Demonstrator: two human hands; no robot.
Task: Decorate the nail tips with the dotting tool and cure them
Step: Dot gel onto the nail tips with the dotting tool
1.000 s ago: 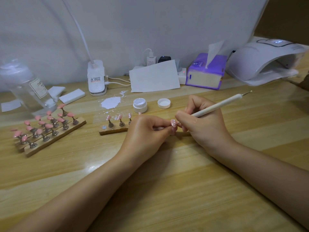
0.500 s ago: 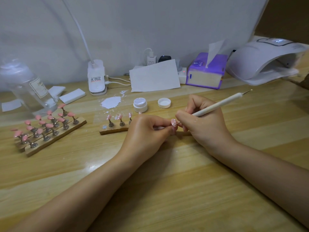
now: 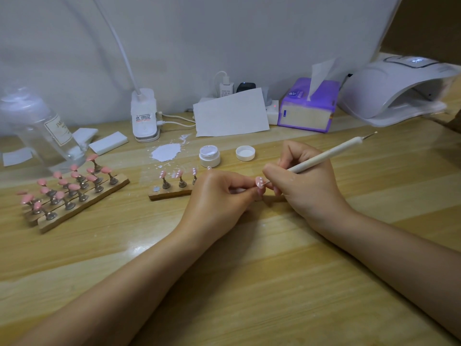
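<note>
Hardly anything has moved over the last second, and that stillness is the news: the work is in the slow, fine part of the dotting. The table fills the lower frame, and at far right the lamp sits with its mouth open, well apart from the hands and not yet in use. At left centre the big rack carries plain pink tips, apparently undotted. The small rack just left of the hands holds tips that already show white dots, and one post spot on it looks vacant. The left hand, in the middle of the frame, stays pinched on a small stand whose tip faces up between the two hands and carries white dots. The right hand keeps its pen grip on the tool, the lower point touching or just at that tip, the upper end aimed at the upper right. Behind, the open jar and its lid wait beside a white smear. My reading: one more tip is nearly dotted, many remain, and curing comes later.
</note>
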